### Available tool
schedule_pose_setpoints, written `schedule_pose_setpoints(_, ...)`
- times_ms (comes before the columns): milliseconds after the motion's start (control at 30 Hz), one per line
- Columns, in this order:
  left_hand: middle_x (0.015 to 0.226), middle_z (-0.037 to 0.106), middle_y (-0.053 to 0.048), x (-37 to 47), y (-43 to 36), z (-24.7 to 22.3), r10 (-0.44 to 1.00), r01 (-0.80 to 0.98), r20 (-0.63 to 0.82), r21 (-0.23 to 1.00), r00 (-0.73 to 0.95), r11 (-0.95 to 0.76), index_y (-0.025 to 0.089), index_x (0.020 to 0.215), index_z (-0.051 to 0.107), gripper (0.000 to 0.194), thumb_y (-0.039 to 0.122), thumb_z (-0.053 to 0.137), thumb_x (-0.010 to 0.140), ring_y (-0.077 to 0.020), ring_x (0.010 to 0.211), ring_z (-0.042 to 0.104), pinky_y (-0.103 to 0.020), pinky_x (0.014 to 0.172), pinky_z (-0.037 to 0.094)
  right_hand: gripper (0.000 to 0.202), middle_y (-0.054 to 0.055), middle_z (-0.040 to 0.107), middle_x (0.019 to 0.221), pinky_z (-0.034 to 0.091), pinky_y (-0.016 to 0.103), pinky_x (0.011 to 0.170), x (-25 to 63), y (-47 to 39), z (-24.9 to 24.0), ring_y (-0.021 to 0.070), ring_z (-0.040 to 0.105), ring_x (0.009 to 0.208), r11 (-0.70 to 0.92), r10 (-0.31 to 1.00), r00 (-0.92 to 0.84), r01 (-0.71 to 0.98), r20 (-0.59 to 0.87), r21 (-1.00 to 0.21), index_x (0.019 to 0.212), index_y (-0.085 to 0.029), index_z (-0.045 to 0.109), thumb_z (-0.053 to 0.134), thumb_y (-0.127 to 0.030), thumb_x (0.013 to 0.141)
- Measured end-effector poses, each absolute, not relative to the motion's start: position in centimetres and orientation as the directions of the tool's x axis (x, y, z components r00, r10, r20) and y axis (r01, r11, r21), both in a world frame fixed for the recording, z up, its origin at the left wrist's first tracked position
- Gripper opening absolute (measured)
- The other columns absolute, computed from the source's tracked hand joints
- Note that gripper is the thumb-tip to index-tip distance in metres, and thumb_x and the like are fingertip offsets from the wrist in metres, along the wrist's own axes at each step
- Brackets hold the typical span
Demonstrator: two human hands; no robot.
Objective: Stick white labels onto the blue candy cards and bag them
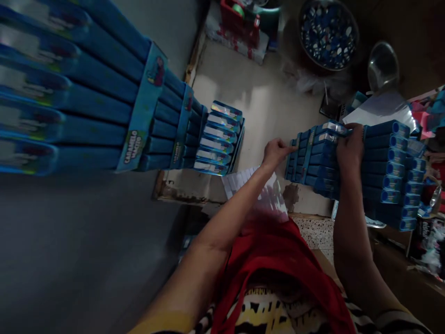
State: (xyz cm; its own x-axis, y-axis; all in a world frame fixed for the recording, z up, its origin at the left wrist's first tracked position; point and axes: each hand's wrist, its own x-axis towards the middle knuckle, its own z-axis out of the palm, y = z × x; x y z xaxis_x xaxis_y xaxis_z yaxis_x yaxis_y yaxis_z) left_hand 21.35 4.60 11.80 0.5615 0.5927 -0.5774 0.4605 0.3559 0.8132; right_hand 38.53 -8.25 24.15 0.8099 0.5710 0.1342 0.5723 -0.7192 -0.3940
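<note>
On the right of the worktable [306, 204] stands a stack of long blue candy boxes [320, 150], piled in rows and banded with printed sleeves. My right hand [350, 150] lies across the stack, its fingers curled down over a box at the upper edge. At the stack's left end my left hand [276, 153] has its thumb and fingers pinched together against the corner of a box. Its fingertips are small and dim in the view. White printed sheets [271, 195] lie on the table under my left forearm.
A tall pile of blue boxes [104, 88] marked "Caramelo Maxito" rises close by along the grey wall [76, 246] on the left. Toward the back are a red basket [232, 16], a bowl of wrapped candies [328, 35] and a clear plastic bowl [382, 67]. Clutter fills the far right.
</note>
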Motion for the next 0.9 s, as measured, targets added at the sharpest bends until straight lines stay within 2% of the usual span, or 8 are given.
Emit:
schedule_pose_setpoints(133,0.091,0.072,-0.005,12.2,2.1,8.5,0.719,0.677,-0.462,0.735,0.52,-0.017,0.02,0.086,0.063,0.018,0.027,0.079,0.085,-0.0215,0.089,0.065,-0.031,0.082,0.047,0.035,0.019,0.056,0.126,0.051,0.047,0.089,34.6,-7.5,26.7,0.0306,0.061,0.113,-0.724,0.557,0.772,0.632,0.307,-0.276,0.13,-0.02,0.055,0.045,-0.015,0.097)
schedule_pose_setpoints(233,0.126,0.069,-0.016,8.1,0.7,5.6,0.694,0.711,-0.38,0.649,0.611,-0.27,0.016,0.116,0.064,0.037,0.02,0.08,0.083,-0.0309,0.121,0.06,-0.039,0.103,0.044,0.03,0.016,0.06,0.113,0.052,0.046,0.09,28.6,-8.7,27.1,0.0293,0.063,0.106,-0.616,0.607,0.663,0.741,0.438,-0.268,0.124,-0.019,0.06,0.041,-0.016,0.101)
schedule_pose_setpoints(300,0.138,0.063,-0.019,8.0,0.6,3.7,0.673,0.702,-0.351,0.615,0.651,-0.359,0.015,0.13,0.06,0.05,0.026,0.08,0.085,-0.0348,0.132,0.053,-0.042,0.11,0.038,0.023,0.012,0.064,0.102,0.053,0.041,0.089,24.1,-10.3,25.1,0.0265,0.064,0.1,-0.459,0.743,0.557,0.828,0.372,-0.323,0.116,-0.022,0.063,0.046,-0.017,0.101)
schedule_pose_setpoints(367,0.139,0.062,-0.019,9.4,1.2,2.0,0.644,0.694,-0.356,0.599,0.677,-0.399,0.017,0.132,0.061,0.048,0.029,0.077,0.089,-0.0367,0.133,0.051,-0.045,0.11,0.036,0.026,0.009,0.068,0.103,0.055,0.038,0.088,20.5,-12.0,21.3,0.0247,0.066,0.098,-0.369,0.884,0.453,0.829,0.116,-0.42,0.116,-0.024,0.066,0.048,-0.017,0.1)
schedule_pose_setpoints(433,0.134,0.065,-0.018,11.1,2.0,0.6,0.615,0.689,-0.373,0.59,0.695,-0.421,0.019,0.123,0.066,0.035,0.028,0.074,0.09,-0.0371,0.13,0.051,-0.047,0.108,0.035,0.029,0.01,0.072,0.11,0.055,0.038,0.092,18.5,-13.4,16.6,0.0247,0.067,0.102,-0.436,0.896,0.418,0.761,-0.151,-0.48,0.122,-0.022,0.067,0.051,-0.016,0.099)
schedule_pose_setpoints(500,0.124,0.068,-0.016,12.2,2.6,-0.5,0.594,0.683,-0.387,0.595,0.706,-0.424,0.02,0.11,0.071,0.02,0.025,0.072,0.091,-0.0354,0.126,0.053,-0.047,0.105,0.036,0.034,0.013,0.073,0.119,0.053,0.041,0.099,18.2,-14.2,12.1,0.0263,0.066,0.111,-0.558,0.83,0.472,0.698,-0.297,-0.449,0.127,-0.018,0.067,0.05,-0.015,0.098)
schedule_pose_setpoints(700,0.109,0.074,-0.012,11.4,3.0,-1.9,0.564,0.656,-0.421,0.687,0.71,-0.312,0.021,0.096,0.075,0.01,0.021,0.065,0.092,-0.0274,0.111,0.063,-0.036,0.094,0.044,0.061,0.018,0.053,0.157,0.042,0.049,0.119,20.5,-13.0,4.7,0.0279,0.049,0.14,-0.494,0.866,0.383,0.757,-0.322,-0.426,0.154,-0.014,0.05,0.039,-0.003,0.096)
schedule_pose_setpoints(900,0.097,0.08,-0.006,10.6,3.2,-2.2,0.493,0.598,-0.511,0.801,0.704,-0.025,0.019,0.098,0.078,0.014,0.023,0.07,0.086,-0.0186,0.092,0.071,-0.028,0.086,0.051,0.059,0.022,0.049,0.161,0.04,0.05,0.117,21.3,-11.2,3.4,0.0325,0.05,0.137,-0.382,0.887,0.25,0.869,-0.389,-0.314,0.158,-0.009,0.047,0.037,-0.004,0.1)
